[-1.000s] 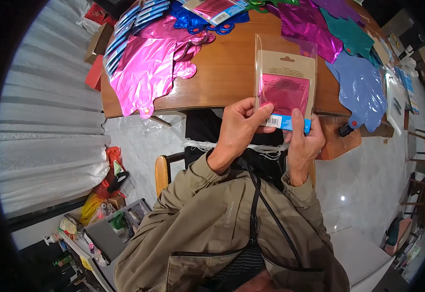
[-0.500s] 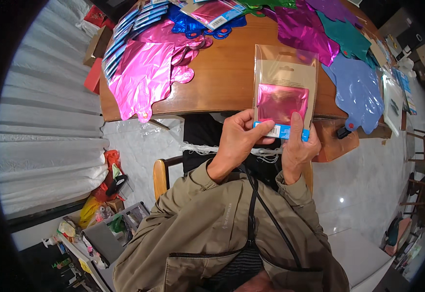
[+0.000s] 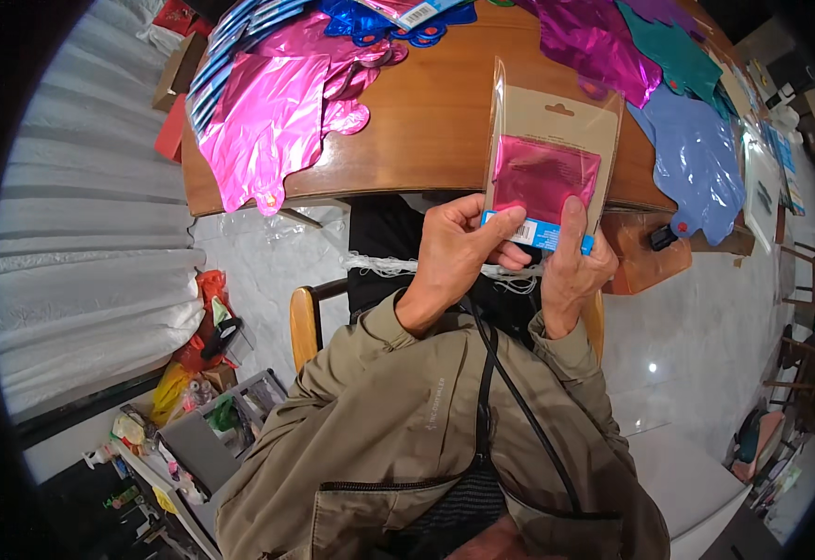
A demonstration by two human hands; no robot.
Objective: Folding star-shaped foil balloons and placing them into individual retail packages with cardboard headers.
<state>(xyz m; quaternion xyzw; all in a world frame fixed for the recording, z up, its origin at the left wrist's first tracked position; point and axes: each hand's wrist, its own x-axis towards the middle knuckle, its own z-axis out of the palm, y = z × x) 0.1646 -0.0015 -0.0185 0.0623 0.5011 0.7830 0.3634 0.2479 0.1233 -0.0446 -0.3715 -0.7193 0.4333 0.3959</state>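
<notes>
While the round wooden table (image 3: 426,121) spreads beyond with a pink foil balloon (image 3: 272,121) lying flat on it, a clear plastic packet with a tan card and folded magenta foil (image 3: 547,159) stands upright above both hands — left hand (image 3: 454,257) pinching its lower edge, right hand (image 3: 571,266) gripping the bottom corner.

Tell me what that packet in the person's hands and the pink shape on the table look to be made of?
The packet looks like a clear glossy plastic sleeve over a matte tan card backing, with a folded shiny magenta foil piece inside. The pink balloon on the wooden table seems metallic foil: it is crinkled and mirror-bright.
</notes>
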